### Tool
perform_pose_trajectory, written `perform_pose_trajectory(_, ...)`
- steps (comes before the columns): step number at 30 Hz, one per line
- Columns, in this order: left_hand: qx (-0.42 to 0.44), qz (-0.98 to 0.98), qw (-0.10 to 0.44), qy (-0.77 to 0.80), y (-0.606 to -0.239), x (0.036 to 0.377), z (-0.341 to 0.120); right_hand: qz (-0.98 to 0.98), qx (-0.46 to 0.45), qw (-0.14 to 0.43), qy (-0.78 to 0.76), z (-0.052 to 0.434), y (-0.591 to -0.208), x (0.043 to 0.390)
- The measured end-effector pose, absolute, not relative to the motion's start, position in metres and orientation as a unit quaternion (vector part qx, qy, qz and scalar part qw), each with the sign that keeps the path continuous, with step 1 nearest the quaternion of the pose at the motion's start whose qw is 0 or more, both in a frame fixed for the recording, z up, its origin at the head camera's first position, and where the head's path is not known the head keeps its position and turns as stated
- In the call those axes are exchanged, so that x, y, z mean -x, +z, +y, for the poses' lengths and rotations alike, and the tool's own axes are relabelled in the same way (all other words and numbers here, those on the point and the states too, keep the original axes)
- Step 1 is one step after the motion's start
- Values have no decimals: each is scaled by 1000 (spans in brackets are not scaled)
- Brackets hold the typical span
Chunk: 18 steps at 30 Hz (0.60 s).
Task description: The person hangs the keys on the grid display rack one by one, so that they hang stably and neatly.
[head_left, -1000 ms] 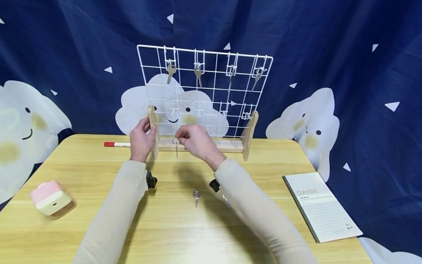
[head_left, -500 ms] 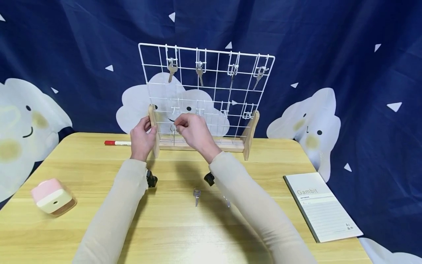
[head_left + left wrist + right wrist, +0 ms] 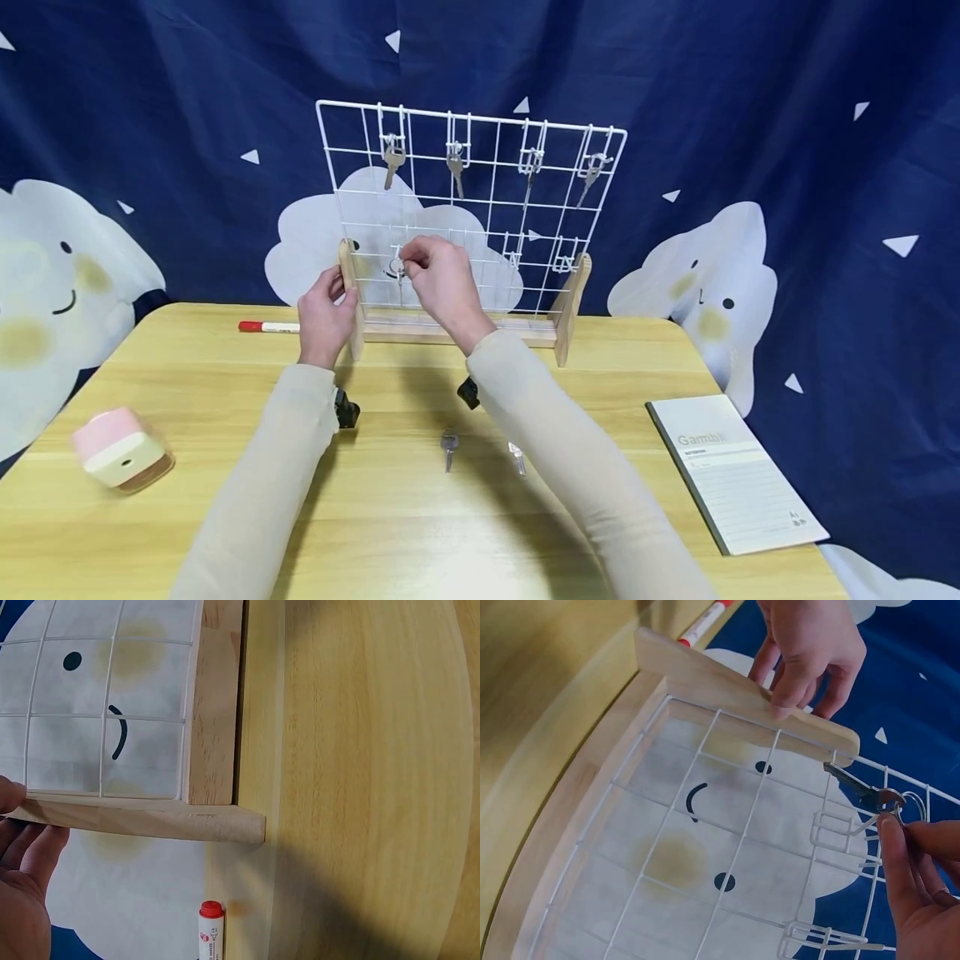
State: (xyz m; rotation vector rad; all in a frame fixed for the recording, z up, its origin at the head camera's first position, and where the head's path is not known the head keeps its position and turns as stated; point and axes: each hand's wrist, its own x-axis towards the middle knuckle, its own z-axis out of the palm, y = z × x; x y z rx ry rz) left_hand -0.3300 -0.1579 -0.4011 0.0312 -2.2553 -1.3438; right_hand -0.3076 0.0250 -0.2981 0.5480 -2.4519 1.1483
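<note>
A white wire grid rack (image 3: pixel 495 179) stands in a wooden base (image 3: pixel 450 332) at the back of the table. Several keys (image 3: pixel 392 161) hang on hooks along its top row. My left hand (image 3: pixel 324 310) grips the rack's left wooden post (image 3: pixel 349 296), also seen as the left hand (image 3: pixel 808 646) on the post (image 3: pixel 735 694). My right hand (image 3: pixel 441 279) pinches a key on a ring (image 3: pixel 397 267) and holds it at a lower-row hook (image 3: pixel 840 823); the key (image 3: pixel 859 790) shows beside that hook. Two more keys (image 3: pixel 448 442) lie on the table below my arms.
A red-capped marker (image 3: pixel 268 327) lies left of the rack, also the marker (image 3: pixel 211 931). A pink and cream box (image 3: pixel 118 447) sits at the left front. A notebook (image 3: pixel 735 471) lies at the right. Blue cloud-print cloth hangs behind the wooden table (image 3: pixel 405 533).
My right hand has risen with the ringed key from near the rack's base up to the lower row of hooks. The left hand stays on the post.
</note>
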Motion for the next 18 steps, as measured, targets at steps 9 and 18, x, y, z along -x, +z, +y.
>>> perform_pose_trajectory(9,-10,-832,257,-491,-402,330,-158,-887,-181,190,379,18,-297,318)
perform_pose_trajectory(18,-13,-834,260,-486,-402,331,-157,-900,-166,167,368,18,-300,324)
